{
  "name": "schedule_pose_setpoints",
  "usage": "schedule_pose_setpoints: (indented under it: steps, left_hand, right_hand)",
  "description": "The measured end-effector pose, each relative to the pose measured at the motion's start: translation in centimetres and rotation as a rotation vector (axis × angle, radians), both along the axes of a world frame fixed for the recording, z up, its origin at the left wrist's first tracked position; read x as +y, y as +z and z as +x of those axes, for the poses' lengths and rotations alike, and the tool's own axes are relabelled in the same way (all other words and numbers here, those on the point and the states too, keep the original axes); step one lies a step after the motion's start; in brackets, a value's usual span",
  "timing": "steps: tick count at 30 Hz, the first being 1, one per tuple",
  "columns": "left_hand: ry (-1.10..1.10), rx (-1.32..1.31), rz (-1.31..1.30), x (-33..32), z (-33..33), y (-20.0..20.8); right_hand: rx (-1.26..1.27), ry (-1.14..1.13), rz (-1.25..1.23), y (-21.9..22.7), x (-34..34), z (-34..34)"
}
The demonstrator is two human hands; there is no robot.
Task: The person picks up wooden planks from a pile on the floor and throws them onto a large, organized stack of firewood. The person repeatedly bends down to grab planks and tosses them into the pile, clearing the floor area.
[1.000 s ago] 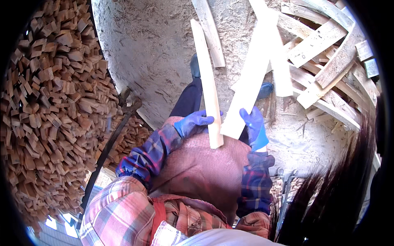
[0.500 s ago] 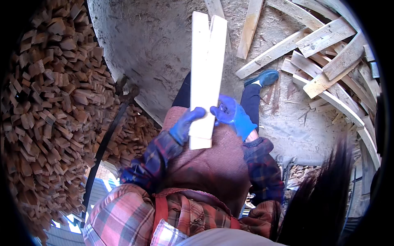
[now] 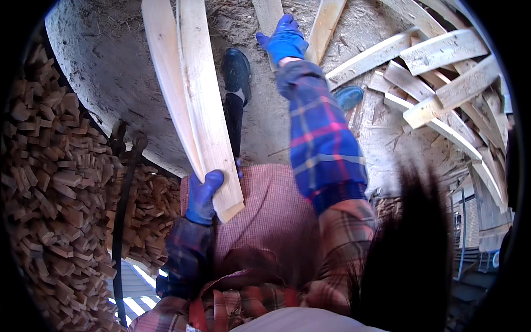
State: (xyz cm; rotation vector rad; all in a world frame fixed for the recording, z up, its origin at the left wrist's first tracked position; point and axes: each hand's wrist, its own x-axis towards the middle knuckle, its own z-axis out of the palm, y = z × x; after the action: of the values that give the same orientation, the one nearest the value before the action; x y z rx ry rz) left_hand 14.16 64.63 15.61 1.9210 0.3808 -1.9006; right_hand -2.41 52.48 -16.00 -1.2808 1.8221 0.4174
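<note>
Two pale wooden boards lie side by side in my blue-gloved left hand, which is closed around their near ends with the thumb on top. They slant away to the far left. My right hand, also in a blue glove, is stretched far forward with its thumb apart from the fingers. It is over a board on the ground and holds nothing that I can see; whether it touches that board I cannot tell. Another board lies just right of that hand.
A loose pile of boards spreads over the ground at the far right. On the left rises a big heap of short wood pieces, with a dark bar in front. My shoes stand on the dirty ground. Dark hair hangs at the lower right.
My right hand has let go of the boards and moved forward to the board on the ground. My left hand has swung the held boards to the left, and the view has shifted.
</note>
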Motion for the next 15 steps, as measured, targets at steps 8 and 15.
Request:
schedule_pose_setpoints:
  steps: [8, 15]
  left_hand:
    - [-0.074, 0.215, -0.015, -0.3, -2.5, 1.2]
    - [-0.267, 0.142, -0.082, -2.0, -5.5, 0.0]
  right_hand:
    - [-0.887, -1.052, 0.473, 22.1, 4.9, -5.5]
    - [-1.055, -1.018, 0.632, 20.8, 10.4, -4.7]
